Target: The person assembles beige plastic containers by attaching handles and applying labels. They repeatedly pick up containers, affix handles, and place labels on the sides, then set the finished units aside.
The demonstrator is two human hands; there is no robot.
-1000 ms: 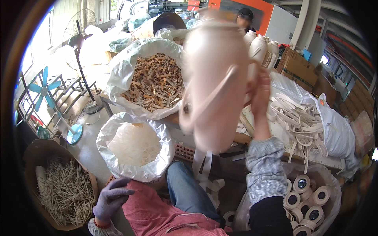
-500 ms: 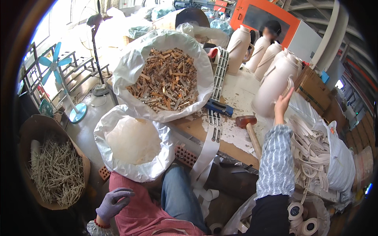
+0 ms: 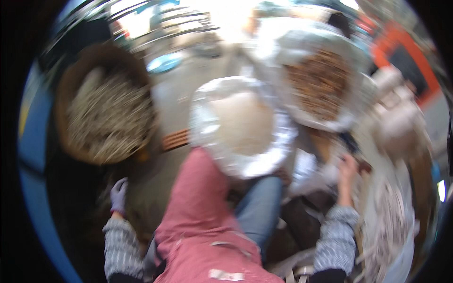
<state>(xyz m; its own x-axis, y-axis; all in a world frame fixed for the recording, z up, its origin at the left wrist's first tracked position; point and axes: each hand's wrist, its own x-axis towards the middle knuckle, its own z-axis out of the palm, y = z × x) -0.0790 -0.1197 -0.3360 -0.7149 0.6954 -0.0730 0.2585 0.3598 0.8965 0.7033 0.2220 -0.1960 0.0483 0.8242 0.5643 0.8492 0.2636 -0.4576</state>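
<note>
My left hand (image 3: 119,195), in a pale purple glove, is low on the left with its fingers stretched out and nothing visible in them. It is below a brown bin (image 3: 63,137) full of thin pale sticks (image 3: 111,118). My right hand (image 3: 348,170), bare and smeared by motion, is at the bench edge beside the dark head of a mallet (image 3: 364,167). Whether it grips anything I cannot make out. A dark blue tool (image 3: 348,141) lies just beyond it. Between my hands, in front of my knees, a white bag (image 3: 200,115) holds pale, cloudy contents (image 3: 243,122).
A larger white sack (image 3: 288,47) of rusty metal pieces (image 3: 321,85) is on the bench. Pale flasks (image 3: 398,125) are at the right, above a bag of pale strips (image 3: 387,221). A red perforated brick (image 3: 175,140) and a blue fan base (image 3: 164,62) are at left.
The view has swung left and down and is blurred. My right hand has come away from the flask down to the mallet. My left hand has moved out from my lap towards the bin.
</note>
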